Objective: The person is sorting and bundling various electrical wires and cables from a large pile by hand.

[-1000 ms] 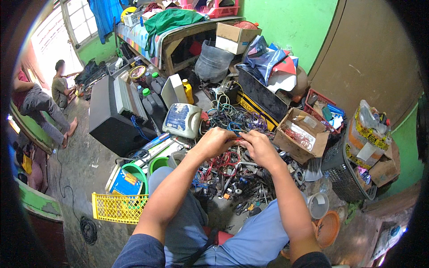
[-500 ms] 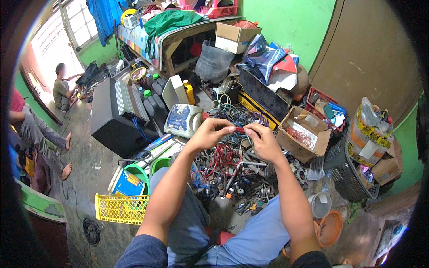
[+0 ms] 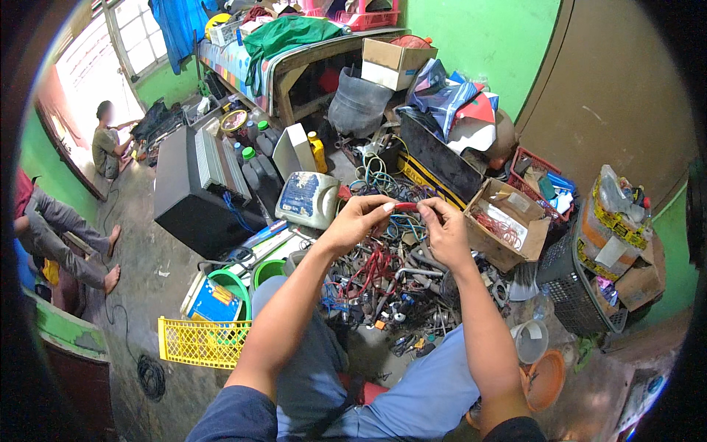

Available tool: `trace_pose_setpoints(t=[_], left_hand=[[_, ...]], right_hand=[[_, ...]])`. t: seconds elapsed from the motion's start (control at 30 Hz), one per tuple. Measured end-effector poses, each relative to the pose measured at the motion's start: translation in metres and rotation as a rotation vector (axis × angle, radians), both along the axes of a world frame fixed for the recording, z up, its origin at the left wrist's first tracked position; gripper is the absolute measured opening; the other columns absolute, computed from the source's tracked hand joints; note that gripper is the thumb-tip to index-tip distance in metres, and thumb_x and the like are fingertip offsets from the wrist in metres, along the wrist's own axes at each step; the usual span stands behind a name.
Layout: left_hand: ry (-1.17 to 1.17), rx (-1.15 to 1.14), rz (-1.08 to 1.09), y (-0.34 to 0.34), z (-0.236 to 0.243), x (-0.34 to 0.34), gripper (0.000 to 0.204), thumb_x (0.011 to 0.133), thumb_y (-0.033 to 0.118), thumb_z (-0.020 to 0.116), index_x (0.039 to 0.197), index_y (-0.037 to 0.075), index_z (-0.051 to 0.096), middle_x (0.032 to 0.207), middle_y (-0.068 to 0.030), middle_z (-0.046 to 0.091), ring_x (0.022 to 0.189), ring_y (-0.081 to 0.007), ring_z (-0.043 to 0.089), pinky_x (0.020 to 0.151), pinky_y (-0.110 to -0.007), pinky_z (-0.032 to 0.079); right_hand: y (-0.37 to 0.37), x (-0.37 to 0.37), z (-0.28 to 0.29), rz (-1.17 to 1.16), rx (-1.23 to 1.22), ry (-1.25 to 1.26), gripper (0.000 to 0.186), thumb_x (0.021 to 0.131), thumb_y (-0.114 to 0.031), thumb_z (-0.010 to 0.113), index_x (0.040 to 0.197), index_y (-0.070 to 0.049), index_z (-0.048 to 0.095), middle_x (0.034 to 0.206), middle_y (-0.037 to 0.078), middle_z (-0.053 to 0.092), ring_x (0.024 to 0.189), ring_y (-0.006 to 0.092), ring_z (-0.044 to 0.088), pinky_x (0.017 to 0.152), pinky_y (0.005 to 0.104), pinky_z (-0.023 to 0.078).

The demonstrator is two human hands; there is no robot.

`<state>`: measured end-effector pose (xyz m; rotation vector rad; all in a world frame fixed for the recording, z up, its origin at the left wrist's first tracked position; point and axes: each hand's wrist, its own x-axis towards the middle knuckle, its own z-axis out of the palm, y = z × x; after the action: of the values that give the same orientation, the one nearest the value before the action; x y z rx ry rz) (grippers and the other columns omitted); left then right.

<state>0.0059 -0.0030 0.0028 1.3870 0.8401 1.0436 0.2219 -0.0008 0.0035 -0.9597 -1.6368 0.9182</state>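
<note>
Between my two hands a short stretch of red cable is held up, running side to side above the heap. My left hand pinches one end with thumb and fingertips. At the other end my right hand grips it, fingers curled around. More red cable lies looped below; whether it joins the held piece I cannot tell. Under my hands spreads a pile of scrap parts, with metal pieces, plugs and tangled wires, in front of my knees.
Left of the pile stand a dirty white jerrycan, a large black box and a yellow plastic basket. On the right are a cardboard box with wires and a grey crate. Two people sit at the left.
My hands have drawn slightly apart, so more of the red cable shows between them. The whole view has shifted a little.
</note>
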Motion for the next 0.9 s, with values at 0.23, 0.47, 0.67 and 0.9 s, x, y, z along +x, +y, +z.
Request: trace_pose_setpoints(t=[0.23, 0.47, 0.67, 0.9], left_hand=[[-0.067, 0.036, 0.121, 0.004, -0.001, 0.006, 0.030, 0.106, 0.031, 0.056, 0.110, 0.003, 0.068, 0.064, 0.0083, 0.043, 0.055, -0.0025, 0.037, 0.049, -0.023, 0.029], [-0.128, -0.094, 0.093, 0.000, -0.001, 0.008, 0.031, 0.107, 0.032, 0.054, 0.117, 0.005, 0.064, 0.070, 0.0073, 0.041, 0.058, -0.0044, 0.034, 0.052, -0.023, 0.028], [-0.329, -0.145, 0.056, -0.001, -0.010, 0.016, 0.029, 0.107, 0.025, 0.053, 0.124, 0.002, 0.060, 0.074, 0.0016, 0.048, 0.060, -0.0089, 0.044, 0.054, -0.025, 0.037], [-0.579, -0.189, 0.124, -0.003, -0.023, 0.035, 0.029, 0.107, 0.023, 0.051, 0.125, 0.000, 0.058, 0.092, -0.0058, 0.063, 0.085, -0.0163, 0.064, 0.074, -0.034, 0.060]], right_hand=[[0.007, 0.001, -0.009, 0.094, -0.217, 0.220, 0.024, 0.105, -0.026, 0.060, 0.097, -0.004, 0.068, 0.068, -0.009, 0.047, 0.056, 0.0007, 0.040, 0.049, 0.0219, 0.032], [0.006, -0.010, -0.012, 0.048, -0.209, 0.255, 0.026, 0.105, -0.027, 0.059, 0.095, -0.005, 0.066, 0.067, -0.009, 0.046, 0.053, 0.0004, 0.040, 0.047, 0.0217, 0.032], [0.001, -0.016, -0.009, 0.040, -0.239, 0.381, 0.024, 0.106, -0.026, 0.056, 0.095, -0.006, 0.061, 0.069, -0.009, 0.043, 0.053, 0.0003, 0.036, 0.047, 0.0200, 0.031], [-0.002, -0.036, -0.016, -0.023, -0.250, 0.502, 0.021, 0.107, -0.026, 0.054, 0.099, -0.007, 0.058, 0.067, -0.010, 0.038, 0.051, 0.0001, 0.029, 0.047, 0.0193, 0.030]])
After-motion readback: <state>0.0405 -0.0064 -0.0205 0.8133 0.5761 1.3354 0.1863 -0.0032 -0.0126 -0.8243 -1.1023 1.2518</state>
